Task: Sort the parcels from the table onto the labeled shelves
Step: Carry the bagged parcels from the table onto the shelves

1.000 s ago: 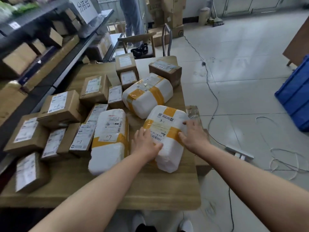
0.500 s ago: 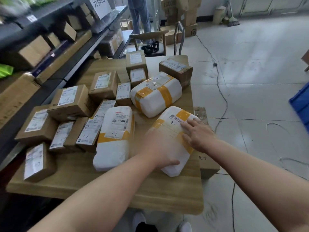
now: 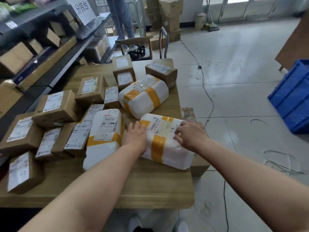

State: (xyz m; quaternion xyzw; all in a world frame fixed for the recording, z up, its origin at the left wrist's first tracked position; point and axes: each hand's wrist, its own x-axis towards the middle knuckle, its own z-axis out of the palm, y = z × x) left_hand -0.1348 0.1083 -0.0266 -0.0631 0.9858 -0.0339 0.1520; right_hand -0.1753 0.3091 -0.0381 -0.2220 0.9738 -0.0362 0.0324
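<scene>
A white padded parcel (image 3: pixel 164 144) with orange tape and "3-1" written on it lies crosswise near the right edge of the wooden table (image 3: pixel 150 190). My left hand (image 3: pixel 134 136) presses flat against its left end with straight fingers. On its top right end my right hand (image 3: pixel 190 134) grips with bent fingers and thumb. Two more white taped parcels (image 3: pixel 105 131) (image 3: pixel 143 96) and several brown labelled boxes (image 3: pixel 56 106) cover the left and far parts of the table. The dark shelves (image 3: pixel 50 67) run along the left and hold boxes.
A cardboard box (image 3: pixel 199 164) stands on the floor against the table's right side. A blue crate (image 3: pixel 292 97) is at the right, and cables (image 3: pixel 207 91) trail over the tiles. A chair (image 3: pixel 138 46) and a standing person (image 3: pixel 122 19) are beyond the table.
The white parcel has been turned from lengthwise to crosswise. My left hand slid from on top of it to its left end, and my right hand stayed on its right end.
</scene>
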